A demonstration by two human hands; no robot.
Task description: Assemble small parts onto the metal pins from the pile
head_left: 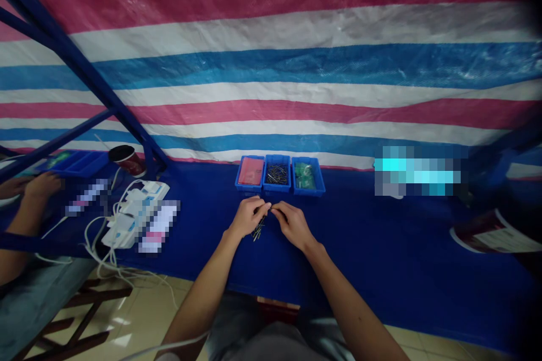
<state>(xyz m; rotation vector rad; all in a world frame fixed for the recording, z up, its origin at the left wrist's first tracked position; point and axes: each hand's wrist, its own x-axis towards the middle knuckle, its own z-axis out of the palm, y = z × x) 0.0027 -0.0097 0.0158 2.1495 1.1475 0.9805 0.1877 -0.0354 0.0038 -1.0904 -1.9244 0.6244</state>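
Note:
My left hand (249,215) and my right hand (292,223) meet over the blue table (381,248), fingertips pinched together on a small part too tiny to name. Below the left hand hangs or lies a bunch of thin dark metal pins (258,230). Just beyond my hands stand three small blue bins in a row: a left bin with a pink bag (250,172), a middle bin of dark pins (276,174), and a right bin with green pieces (306,175).
A white power strip with cables (134,213) lies at the left. Another person's hand (41,185) rests at the far left near a blue tray (80,162) and a dark cup (127,159). A striped tarp hangs behind. A paper bowl (491,232) sits at the right.

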